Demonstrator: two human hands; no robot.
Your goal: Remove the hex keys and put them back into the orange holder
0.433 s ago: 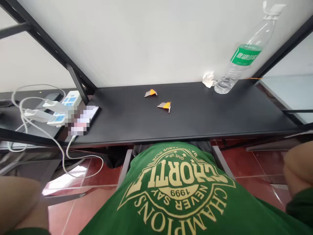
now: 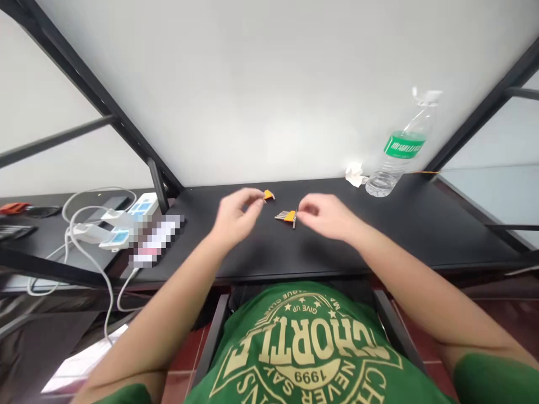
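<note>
Two small orange holders with metal hex keys lie on the black desk. My left hand [image 2: 240, 216] is at the far holder [image 2: 268, 194], thumb and forefinger apart and partly over its keys; nothing is held in it. My right hand [image 2: 326, 216] is just right of the nearer holder [image 2: 289, 216], fingers curled beside its right end. Whether those fingertips touch or grip a key is too small to tell. The nearer holder lies flat, with its row of keys pointing left.
A clear bottle with a green label [image 2: 404, 146] stands at the back right beside crumpled tissue [image 2: 356, 175]. At left are a phone [image 2: 158, 241], a power strip [image 2: 145, 207] and white cables. The black desk [image 2: 252, 258] meets a wall behind.
Both my hands have come in from the sides, over the desk to the two holders. The view has tilted, so the desk sits lower in the picture.
</note>
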